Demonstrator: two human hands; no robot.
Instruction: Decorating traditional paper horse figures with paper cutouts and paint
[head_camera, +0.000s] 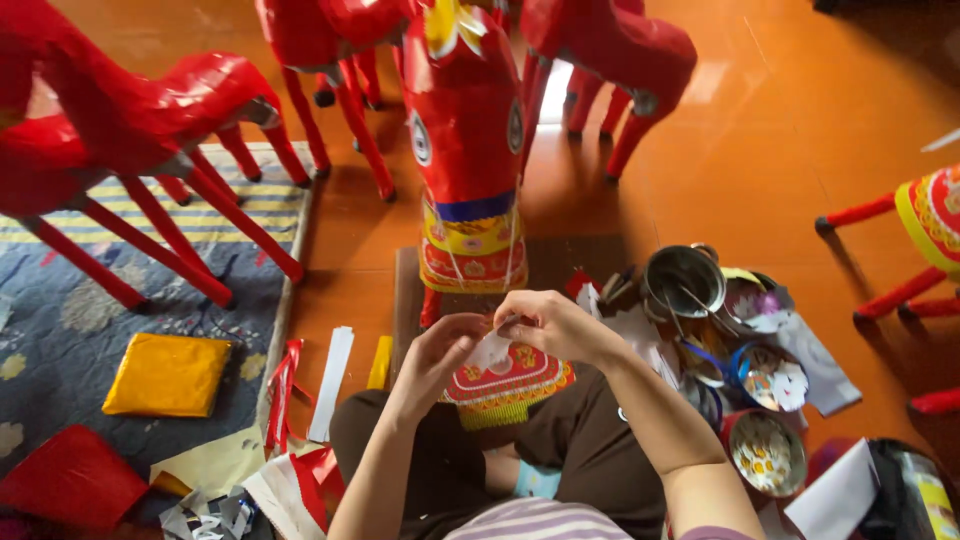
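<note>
On the rug (60, 330) at far left lie a yellow packet (167, 374) and a red sheet (70, 478), with paper strips (330, 382) on the orange floor (800, 150) beside them. The left hand (440, 355) and right hand (552, 325) meet at mid-frame, both grips narrowed to a pinch on one small white cutout (492, 350). It sits between the two sets of fingertips, so neither hand is nearer. Its long axis I cannot tell, as the fingers cover much of it.

Just below hangs a red patterned panel (505, 382), over the lap. Directly ahead, beyond the hands, stands the red paper horse (465, 140), facing the person, its long face running up and down. To the right, a steel pot (685, 280) and bowls of cutouts (765, 452) lie near the right forearm.
</note>
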